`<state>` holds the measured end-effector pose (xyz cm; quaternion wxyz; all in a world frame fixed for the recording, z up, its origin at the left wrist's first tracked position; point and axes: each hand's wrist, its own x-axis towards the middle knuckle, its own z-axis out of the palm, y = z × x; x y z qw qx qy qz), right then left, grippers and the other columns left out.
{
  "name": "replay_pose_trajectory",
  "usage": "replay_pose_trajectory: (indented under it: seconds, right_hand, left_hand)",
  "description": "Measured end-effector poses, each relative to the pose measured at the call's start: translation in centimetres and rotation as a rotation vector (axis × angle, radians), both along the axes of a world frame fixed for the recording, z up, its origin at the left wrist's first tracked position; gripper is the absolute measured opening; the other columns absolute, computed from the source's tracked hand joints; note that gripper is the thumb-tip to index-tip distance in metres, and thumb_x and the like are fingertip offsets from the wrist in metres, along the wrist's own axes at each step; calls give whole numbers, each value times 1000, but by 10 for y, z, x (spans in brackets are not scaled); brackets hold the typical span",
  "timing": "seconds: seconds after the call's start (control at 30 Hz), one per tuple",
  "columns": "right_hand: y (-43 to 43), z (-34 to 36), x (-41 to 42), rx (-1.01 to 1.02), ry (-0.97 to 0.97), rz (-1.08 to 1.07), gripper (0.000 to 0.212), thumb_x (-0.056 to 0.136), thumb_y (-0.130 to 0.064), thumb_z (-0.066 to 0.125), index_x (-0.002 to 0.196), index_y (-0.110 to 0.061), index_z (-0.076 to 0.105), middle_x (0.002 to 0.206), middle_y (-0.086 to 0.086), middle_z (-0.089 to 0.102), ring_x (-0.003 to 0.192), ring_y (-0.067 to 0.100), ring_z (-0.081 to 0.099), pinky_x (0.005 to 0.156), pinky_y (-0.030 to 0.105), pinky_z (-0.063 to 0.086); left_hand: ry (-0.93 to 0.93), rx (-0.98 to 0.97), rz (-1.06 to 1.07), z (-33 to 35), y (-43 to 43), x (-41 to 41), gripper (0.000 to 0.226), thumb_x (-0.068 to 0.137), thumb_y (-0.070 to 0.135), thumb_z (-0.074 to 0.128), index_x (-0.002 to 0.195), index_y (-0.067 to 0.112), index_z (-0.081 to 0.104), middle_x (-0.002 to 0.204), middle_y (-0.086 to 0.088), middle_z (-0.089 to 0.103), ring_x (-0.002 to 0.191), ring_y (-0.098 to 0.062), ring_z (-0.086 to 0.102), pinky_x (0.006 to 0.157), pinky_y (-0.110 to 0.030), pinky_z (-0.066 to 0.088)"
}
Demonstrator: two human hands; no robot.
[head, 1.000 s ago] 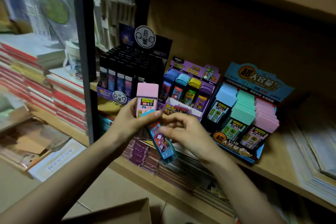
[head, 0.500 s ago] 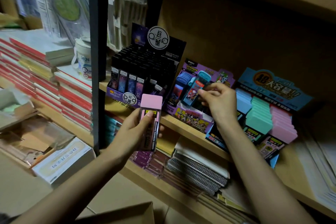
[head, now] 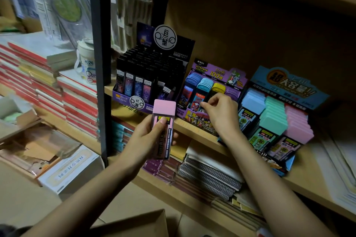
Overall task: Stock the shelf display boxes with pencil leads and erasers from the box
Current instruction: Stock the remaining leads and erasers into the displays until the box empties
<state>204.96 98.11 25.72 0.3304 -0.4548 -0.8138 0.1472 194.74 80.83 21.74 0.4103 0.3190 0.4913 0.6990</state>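
Note:
My left hand (head: 143, 137) grips a pink-capped pencil lead case (head: 164, 121) upright in front of the shelf edge. My right hand (head: 221, 114) reaches into the front of the purple display box (head: 217, 75), its thumb and curled fingers pinching a teal lead case (head: 196, 99) that stands in the teal column. To the left stands a black display box (head: 152, 75) full of dark lead cases. On the right, a blue display box (head: 289, 82) holds blue, green and pink cases. A flap of the cardboard supply box (head: 134, 225) shows at the bottom edge.
A black upright post (head: 100, 63) runs down just left of the black box. Stacked red notebooks (head: 38, 82) and a white mug (head: 86, 61) sit beyond it. Spiral notebooks (head: 210, 175) fill the lower shelf, and loose papers (head: 337, 159) lie at the right.
My right hand carried the teal case from beside the left hand up into the purple box, where the case now stands in its column. The left hand stayed put with the pink case.

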Motion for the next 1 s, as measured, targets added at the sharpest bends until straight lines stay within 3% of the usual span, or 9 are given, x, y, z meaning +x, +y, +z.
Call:
replay_pose_trajectory:
  seconds: [0.13, 0.2, 0.3, 0.53, 0.6, 0.7, 0.8, 0.9, 1.0]
  right_hand:
    - [-22, 16, 20, 32, 74, 113, 16, 88, -23, 64, 101, -13, 64, 94, -3, 62, 80, 5, 57, 68, 8, 41]
    - [-42, 22, 33, -144, 188, 279, 12, 88, -26, 63, 97, -18, 65, 90, -8, 65, 79, -2, 59, 69, 6, 43]
    - [-67, 22, 47, -510, 363, 459, 14, 89, -19, 62, 100, -11, 65, 86, -1, 64, 71, -3, 59, 65, 12, 46]
    - [-65, 18, 90, -503, 507, 379, 14, 91, -4, 57, 88, -18, 55, 78, 3, 66, 62, 3, 61, 51, 17, 48]
    - [-57, 22, 108, -388, 532, 350, 18, 89, -4, 59, 86, -22, 57, 75, 0, 66, 63, 1, 61, 59, 15, 47]
    - [-40, 40, 140, -194, 620, 272, 23, 87, -1, 60, 86, -24, 56, 78, -5, 64, 68, -3, 61, 64, 12, 48]
    - [-24, 51, 174, -15, 617, 172, 24, 89, -2, 58, 90, -26, 55, 87, -7, 63, 78, -1, 62, 70, 21, 53]
    - [-14, 45, 198, 104, 527, 92, 18, 89, -5, 58, 97, -21, 55, 91, -12, 60, 83, -2, 58, 74, 21, 50]
    - [-8, 32, 208, 137, 456, 76, 18, 89, -6, 60, 102, -18, 56, 90, -16, 58, 81, -7, 56, 73, 13, 46]
  left_hand:
    - [40, 12, -40, 5, 1, 11, 21, 96, 25, 42, 109, 16, 55, 79, -6, 74, 69, -16, 70, 61, -27, 57]
    - [43, 23, -77, 7, 3, 19, 21, 97, 23, 41, 110, 12, 55, 77, -6, 73, 67, -15, 69, 59, -25, 57]
    - [63, 9, -144, 8, 9, 36, 24, 97, 22, 42, 116, 14, 54, 80, -9, 72, 68, -17, 69, 60, -30, 56]
    - [189, 81, -249, 14, 35, 78, 26, 98, 11, 42, 122, 11, 53, 93, -10, 65, 76, -11, 67, 66, -24, 56]
    - [316, 122, -260, 19, 47, 86, 26, 94, 13, 48, 119, 5, 53, 94, -5, 65, 79, -3, 64, 67, -18, 51]
    - [505, 120, -261, 22, 70, 96, 43, 78, 24, 67, 113, 2, 52, 107, -9, 64, 99, -10, 61, 83, -27, 49]
    - [842, 84, -230, 17, 92, 98, 53, 75, 25, 77, 121, 10, 52, 118, -2, 60, 109, -5, 54, 91, -9, 39]
    - [1319, 47, -182, 7, 108, 96, 54, 81, 32, 72, 127, 15, 50, 123, -3, 56, 116, -18, 51, 99, -31, 38]
    - [1720, -57, -80, -1, 119, 95, 48, 85, 37, 63, 129, 22, 48, 125, 1, 55, 121, -21, 47, 101, -34, 23]
